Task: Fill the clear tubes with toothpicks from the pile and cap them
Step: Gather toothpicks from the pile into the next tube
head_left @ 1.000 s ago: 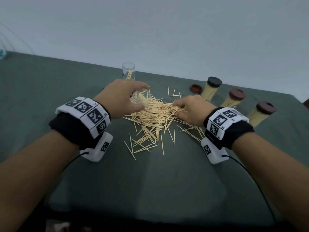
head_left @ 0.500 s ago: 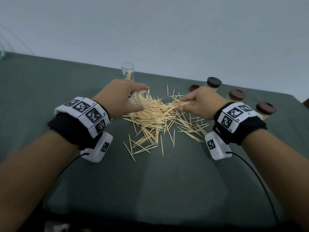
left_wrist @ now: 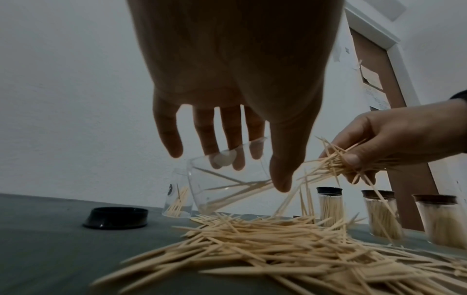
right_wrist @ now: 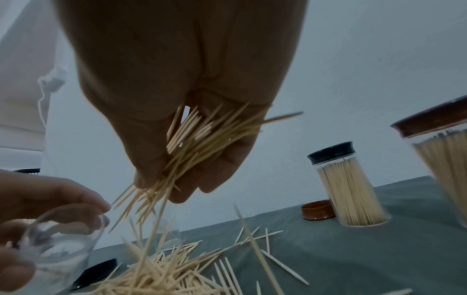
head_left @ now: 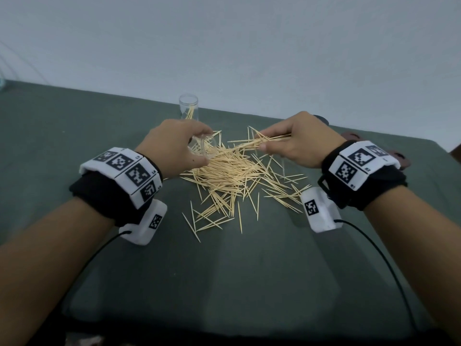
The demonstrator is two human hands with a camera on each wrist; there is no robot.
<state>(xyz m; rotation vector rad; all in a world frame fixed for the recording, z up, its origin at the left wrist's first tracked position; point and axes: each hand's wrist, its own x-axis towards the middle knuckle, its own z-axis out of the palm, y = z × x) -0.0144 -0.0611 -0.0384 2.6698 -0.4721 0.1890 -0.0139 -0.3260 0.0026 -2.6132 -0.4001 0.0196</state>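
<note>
A loose pile of toothpicks [head_left: 229, 171] [left_wrist: 278, 245] lies on the green cloth. My left hand [head_left: 174, 146] [left_wrist: 252, 159] grips a clear tube [head_left: 203, 148] [left_wrist: 227, 183] [right_wrist: 58, 245], tilted on its side over the pile, its mouth turned to the right, a few picks inside. My right hand [head_left: 294, 143] [right_wrist: 182, 179] pinches a bundle of toothpicks [head_left: 262, 142] [left_wrist: 336, 163] [right_wrist: 202, 135], lifted above the pile, tips pointing toward the tube's mouth. A second clear tube [head_left: 188, 107] [left_wrist: 177, 201] stands upright behind, uncapped, partly filled.
Three capped tubes full of toothpicks [left_wrist: 329, 207] [right_wrist: 346, 189] stand at the back right, mostly hidden behind my right hand in the head view. A black cap [left_wrist: 116, 217] lies left of the pile, a brown cap [right_wrist: 317, 210] near the capped tubes. A wall rises behind the table.
My right hand has closed on a bundle of toothpicks, lifted it off the pile and raised it to the right. My left hand has stayed put with the tube.
</note>
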